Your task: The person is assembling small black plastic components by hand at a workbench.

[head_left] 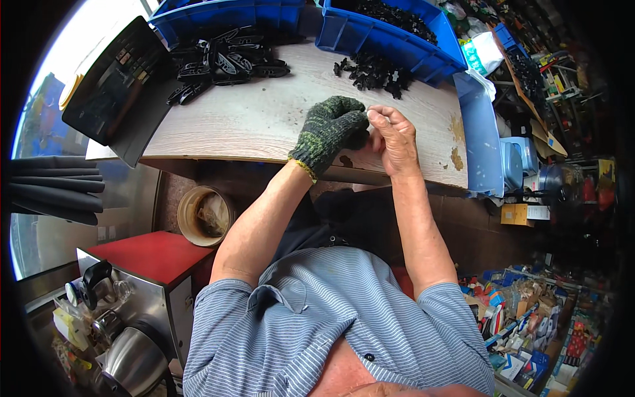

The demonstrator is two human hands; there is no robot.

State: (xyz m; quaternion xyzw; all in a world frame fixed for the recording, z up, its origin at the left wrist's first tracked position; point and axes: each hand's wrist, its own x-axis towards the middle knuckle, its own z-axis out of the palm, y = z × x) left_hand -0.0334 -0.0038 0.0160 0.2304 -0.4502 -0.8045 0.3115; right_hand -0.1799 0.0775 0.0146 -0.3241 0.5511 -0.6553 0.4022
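Observation:
My left hand (329, 130), in a green and black knit glove, is closed around a small black plastic part (360, 139) over the near edge of the wooden table (258, 119). My bare right hand (395, 137) meets it from the right, fingertips pinched on the same part. Most of the part is hidden between the two hands. Farther back on the table lie a small heap of black clips (374, 71) and a bigger pile of flat black plastic pieces (221, 63).
Two blue bins (390, 36) (218, 14) stand at the table's far edge, the right one holding black parts. A dark tray (119, 86) leans at the left. Below are a round bucket (204, 215), a red-topped metal machine (139, 284) and cluttered shelves (529, 317) at right.

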